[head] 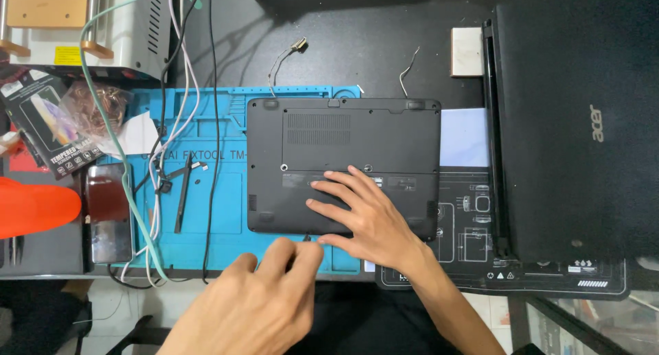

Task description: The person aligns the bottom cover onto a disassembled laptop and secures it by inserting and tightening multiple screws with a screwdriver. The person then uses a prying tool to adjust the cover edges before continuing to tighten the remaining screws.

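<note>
On the blue repair mat, your right hand presses flat and unclenched on the upturned black laptop base while your left hand pinches at its front edge, where prying hard could crack the cover.

1. The black laptop base lies flat, underside up, in the middle of the frame, on a blue mat.
2. Its bottom cover shows a vent grille, screw holes and rubber feet at the far corners.
3. Two thin loose cables stick out past its far edge.
</note>
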